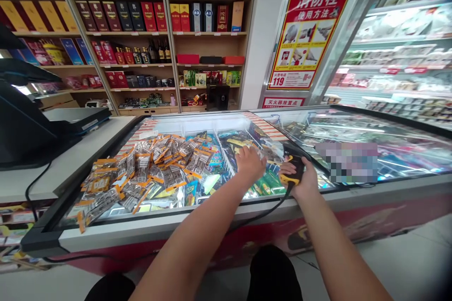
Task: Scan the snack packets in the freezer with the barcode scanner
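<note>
My right hand [302,176] grips a black and yellow handheld scanner [294,165], whose black cable [261,214] runs down over the front rim of the chest freezer [219,225]. The scanner's head points into the open freezer. My left hand [250,162] reaches down into the freezer, fingers curled over wrapped ice-cream packets [263,183]; what it touches is hidden under the hand. A heap of orange and silver packets [148,169] fills the freezer's left compartment, left of a white wire divider [226,157].
A sliding glass lid [370,141] covers the freezer's right half. At left a white counter [70,160] carries a black till screen [24,117]. Shelves of boxed goods [141,33] line the back wall. A glass-door fridge [406,47] and a red fire-hydrant poster [307,33] stand at right.
</note>
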A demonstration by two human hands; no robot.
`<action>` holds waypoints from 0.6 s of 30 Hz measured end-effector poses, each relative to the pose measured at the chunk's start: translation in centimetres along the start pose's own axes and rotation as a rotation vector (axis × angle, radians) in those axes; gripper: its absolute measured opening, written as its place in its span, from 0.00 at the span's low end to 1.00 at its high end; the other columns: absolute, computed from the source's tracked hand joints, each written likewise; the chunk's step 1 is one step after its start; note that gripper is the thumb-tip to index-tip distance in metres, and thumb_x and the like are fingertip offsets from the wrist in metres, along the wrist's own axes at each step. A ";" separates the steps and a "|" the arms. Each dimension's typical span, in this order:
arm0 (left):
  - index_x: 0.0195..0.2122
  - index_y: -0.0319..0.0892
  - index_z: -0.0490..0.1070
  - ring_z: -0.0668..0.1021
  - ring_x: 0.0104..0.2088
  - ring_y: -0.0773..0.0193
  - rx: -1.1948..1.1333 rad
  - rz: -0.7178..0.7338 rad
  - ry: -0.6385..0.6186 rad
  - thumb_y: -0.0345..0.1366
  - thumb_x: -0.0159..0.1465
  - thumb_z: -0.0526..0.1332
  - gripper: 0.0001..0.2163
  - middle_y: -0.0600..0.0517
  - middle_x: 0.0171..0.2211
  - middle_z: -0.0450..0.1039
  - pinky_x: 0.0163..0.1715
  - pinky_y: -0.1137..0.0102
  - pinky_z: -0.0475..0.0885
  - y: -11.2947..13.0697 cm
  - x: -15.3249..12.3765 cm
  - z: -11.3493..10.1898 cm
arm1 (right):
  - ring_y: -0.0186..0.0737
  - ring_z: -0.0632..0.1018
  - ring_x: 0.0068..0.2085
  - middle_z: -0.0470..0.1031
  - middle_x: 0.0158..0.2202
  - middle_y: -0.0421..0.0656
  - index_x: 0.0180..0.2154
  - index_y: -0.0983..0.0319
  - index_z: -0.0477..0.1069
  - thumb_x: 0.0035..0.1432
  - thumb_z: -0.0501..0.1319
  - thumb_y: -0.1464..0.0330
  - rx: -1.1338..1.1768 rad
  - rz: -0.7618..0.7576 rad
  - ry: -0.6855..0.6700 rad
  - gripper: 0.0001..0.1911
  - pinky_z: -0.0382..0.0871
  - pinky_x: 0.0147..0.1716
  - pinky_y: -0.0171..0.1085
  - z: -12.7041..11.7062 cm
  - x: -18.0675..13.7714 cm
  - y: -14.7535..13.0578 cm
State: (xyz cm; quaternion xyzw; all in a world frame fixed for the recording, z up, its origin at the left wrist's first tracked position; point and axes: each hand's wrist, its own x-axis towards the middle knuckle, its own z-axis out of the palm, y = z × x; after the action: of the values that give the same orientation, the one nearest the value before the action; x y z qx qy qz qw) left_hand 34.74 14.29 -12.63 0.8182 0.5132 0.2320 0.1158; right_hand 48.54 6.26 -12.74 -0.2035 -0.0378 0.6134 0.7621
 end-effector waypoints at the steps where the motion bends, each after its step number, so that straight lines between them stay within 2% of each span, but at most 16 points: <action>1: 0.67 0.36 0.66 0.68 0.64 0.43 -0.005 0.020 0.000 0.52 0.74 0.52 0.29 0.35 0.65 0.66 0.63 0.53 0.66 0.4 -0.3 0.3 | 0.29 0.64 0.16 0.59 0.21 0.32 0.43 0.58 0.63 0.71 0.53 0.60 0.016 0.000 0.016 0.09 0.67 0.14 0.29 0.2 -0.1 0.1; 3: 0.72 0.36 0.60 0.67 0.65 0.44 -0.010 0.055 0.024 0.51 0.75 0.49 0.31 0.35 0.68 0.63 0.63 0.54 0.65 0.5 -1.0 0.2 | 0.29 0.64 0.16 0.59 0.21 0.32 0.44 0.59 0.64 0.72 0.51 0.59 0.027 0.009 0.029 0.10 0.66 0.14 0.30 0.5 -0.2 0.1; 5: 0.74 0.36 0.57 0.67 0.66 0.43 0.036 0.076 0.047 0.48 0.75 0.51 0.31 0.34 0.70 0.61 0.63 0.54 0.65 -0.3 -1.8 -1.2 | 0.29 0.65 0.16 0.59 0.21 0.32 0.44 0.59 0.64 0.72 0.51 0.60 0.017 0.019 0.025 0.10 0.66 0.14 0.30 0.4 -0.2 0.1; 8: 0.68 0.37 0.66 0.69 0.63 0.42 0.207 0.106 0.055 0.41 0.71 0.57 0.26 0.34 0.68 0.63 0.59 0.55 0.67 -2.9 -3.0 -5.4 | 0.29 0.65 0.16 0.59 0.22 0.32 0.45 0.59 0.64 0.70 0.54 0.61 -0.012 0.031 0.005 0.09 0.66 0.15 0.29 0.1 0.1 0.0; 10: 0.60 0.37 0.73 0.71 0.60 0.40 0.332 0.036 0.048 0.40 0.71 0.58 0.20 0.33 0.63 0.67 0.55 0.54 0.69 -5.3 -3.9 -8.5 | 0.29 0.65 0.17 0.59 0.22 0.32 0.45 0.59 0.64 0.68 0.56 0.61 -0.032 0.037 -0.009 0.09 0.66 0.15 0.29 -0.2 0.3 -0.1; 13: 0.60 0.36 0.72 0.72 0.58 0.37 0.457 -0.156 0.044 0.39 0.71 0.57 0.20 0.30 0.61 0.69 0.52 0.51 0.68 -9.0 -5.1 -12.2 | 0.29 0.65 0.17 0.59 0.22 0.32 0.46 0.59 0.64 0.67 0.57 0.62 -0.042 0.036 -0.008 0.09 0.66 0.15 0.30 -0.3 0.5 -0.2; 15: 0.64 0.35 0.69 0.73 0.58 0.36 0.474 -0.234 0.051 0.38 0.72 0.56 0.22 0.29 0.60 0.71 0.52 0.50 0.68 -11.0 -5.8 -13.5 | 0.29 0.65 0.17 0.59 0.22 0.32 0.45 0.60 0.64 0.67 0.57 0.62 -0.043 0.032 -0.006 0.09 0.67 0.15 0.30 -0.3 0.4 -0.1; 18: 0.66 0.31 0.66 0.73 0.60 0.34 0.429 -0.273 -0.014 0.37 0.72 0.55 0.23 0.27 0.59 0.73 0.53 0.50 0.69 -12.8 -6.4 -14.1 | 0.29 0.65 0.17 0.60 0.22 0.33 0.45 0.60 0.65 0.68 0.56 0.61 -0.051 0.034 -0.007 0.10 0.67 0.15 0.30 -0.2 0.4 0.0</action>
State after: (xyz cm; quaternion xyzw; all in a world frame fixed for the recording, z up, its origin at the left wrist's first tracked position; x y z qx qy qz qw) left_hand 15.28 13.58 -7.62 0.7489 0.6554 0.0942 -0.0266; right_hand 48.70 6.60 -12.95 -0.2213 -0.0524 0.6259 0.7460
